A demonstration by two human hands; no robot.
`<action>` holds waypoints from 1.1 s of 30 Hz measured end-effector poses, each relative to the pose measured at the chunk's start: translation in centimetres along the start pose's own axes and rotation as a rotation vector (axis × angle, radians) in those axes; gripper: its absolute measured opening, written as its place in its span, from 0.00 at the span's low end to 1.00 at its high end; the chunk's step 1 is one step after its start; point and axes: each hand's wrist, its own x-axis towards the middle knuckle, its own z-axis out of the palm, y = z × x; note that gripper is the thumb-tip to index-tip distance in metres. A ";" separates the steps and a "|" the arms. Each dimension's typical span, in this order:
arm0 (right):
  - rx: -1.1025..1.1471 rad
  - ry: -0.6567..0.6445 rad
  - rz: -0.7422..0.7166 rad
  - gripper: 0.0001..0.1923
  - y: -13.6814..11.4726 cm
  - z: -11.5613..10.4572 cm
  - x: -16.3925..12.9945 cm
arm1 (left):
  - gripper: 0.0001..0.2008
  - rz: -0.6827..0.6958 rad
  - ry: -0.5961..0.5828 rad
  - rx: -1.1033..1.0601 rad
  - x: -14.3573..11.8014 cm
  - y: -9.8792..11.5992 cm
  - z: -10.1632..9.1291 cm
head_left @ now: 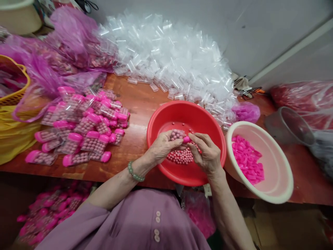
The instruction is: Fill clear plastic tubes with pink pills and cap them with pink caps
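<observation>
Both hands work directly over the red basin, which sits at the near edge of the wooden table; held there, any loose pink beads would drop back into the basin, judging by the position.

The left hand is curled closed around a small clear case filled with beads, fingers wrapped beneath it and thumb on top, with the case's open end turned toward the other hand. The right hand pinches a pink cap between thumb and forefinger, nearly closed, with the cap touching the end of the case. The remaining fingers are loosely bent and hold nothing.

Supplies are ranged within reach:
- A cream bowl of loose pink caps stands just beside the basin on the right.
- A heap of empty clear cases lies behind the basin.
- A pile of filled, capped cases lies to the left, well apart from the basin.
- A yellow basket stands at the far left edge
</observation>
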 end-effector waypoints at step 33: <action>0.409 -0.086 0.334 0.11 -1.1 -1.6 1.8 | 0.14 -0.012 -0.338 0.503 -0.1 0.7 -0.8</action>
